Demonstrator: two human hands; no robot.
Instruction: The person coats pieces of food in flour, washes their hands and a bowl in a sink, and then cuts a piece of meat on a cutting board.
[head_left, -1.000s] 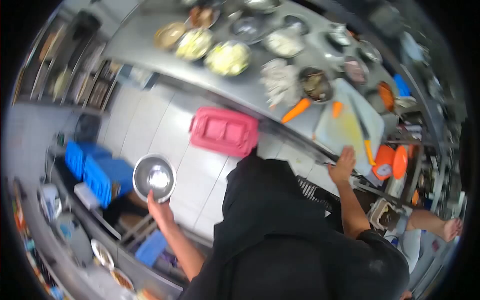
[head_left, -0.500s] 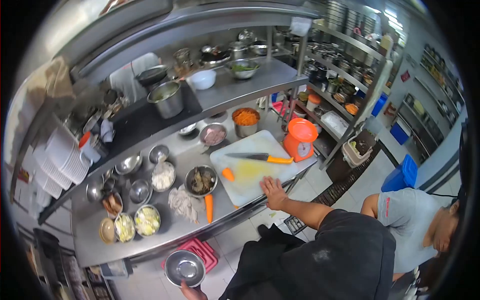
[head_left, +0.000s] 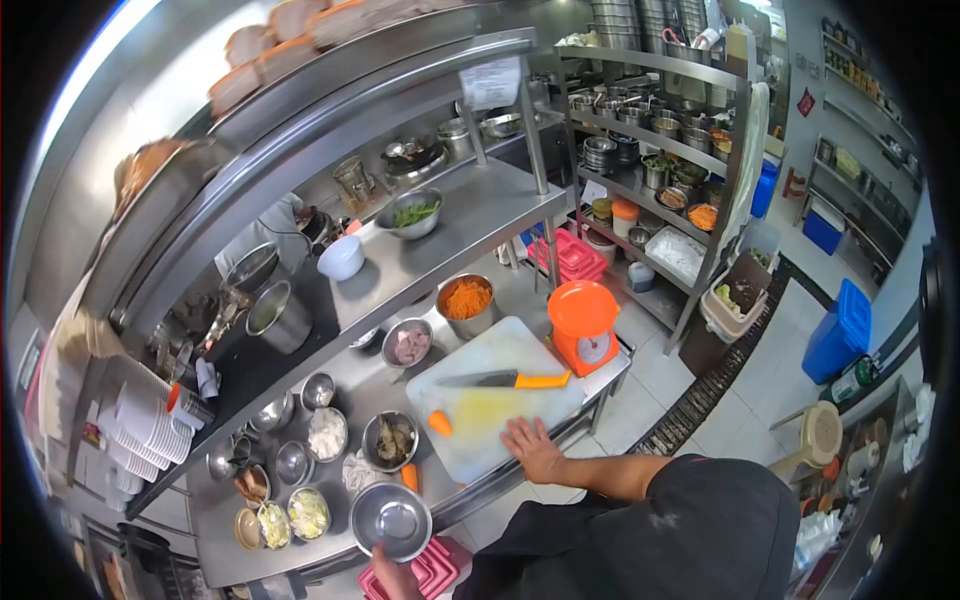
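An empty steel bowl [head_left: 391,521] is held by its rim in my left hand [head_left: 394,572], over the front edge of the steel table. My right hand [head_left: 532,447] rests with spread fingers on the near edge of the white cutting board [head_left: 468,366]. On the board lie a knife with an orange handle [head_left: 541,381] and a piece of carrot [head_left: 440,423]. A longer carrot [head_left: 409,477] lies between the board and the held bowl. Beyond it stands a bowl of dark food [head_left: 390,441], with a crumpled cloth [head_left: 358,472] beside it.
An orange scale [head_left: 583,322] stands right of the board. A pot of shredded carrot [head_left: 467,298] and a bowl of meat [head_left: 407,343] are behind it. Bowls of cut vegetables [head_left: 309,513] stand at left. A shelf [head_left: 420,250] overhangs the table. Pink crates [head_left: 436,568] are below.
My left hand has raised the steel bowl up to the table's edge. My right hand stays on the board. The view has shifted, and the person in grey at right is out of view.
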